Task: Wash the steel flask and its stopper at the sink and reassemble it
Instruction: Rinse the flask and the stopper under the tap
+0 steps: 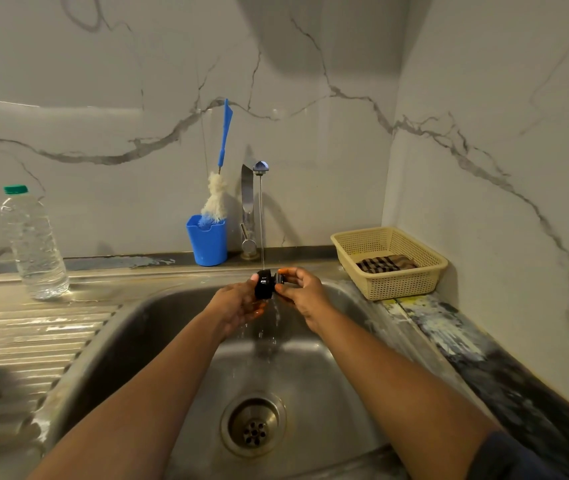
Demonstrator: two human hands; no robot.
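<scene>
The stopper [264, 285] is small, round and black. It looks shiny and wet. It has a fat round part and a thinner part that sticks out to one side. It lies on its side, in front of the tap [249, 202] and lower down, above the sink [172, 341]. A thin line of water [261, 220] falls straight down from the tip of the tap and hits the top of the stopper. More water runs off under it and splashes into the sink.

The left hand [238, 303] holds the fat part. Its palm is turned up, under and beside the stopper, and its thumb curls over the top. The right hand [302, 292] pinches the thinner part between the thumb and the first finger. Its other fingers are bent. The nails look orange. Both hands touch the stopper, one on each side, so the stopper is between them.

The drain [253, 424] is in the bottom of the sink, well below the tap and nearer to the person. Just left of the tap stands a blue cup [207, 242] with a brush [219, 188] in it. The brush has a blue handle and a white fluffy head, and it leans on the wall. Farther left of the tap, a clear bottle [34, 244] with a green cap stands on the steel surface [51, 327]. To the right of the tap, a pale basket [394, 282] sits in the corner with a striped cloth [385, 263] in it.
</scene>
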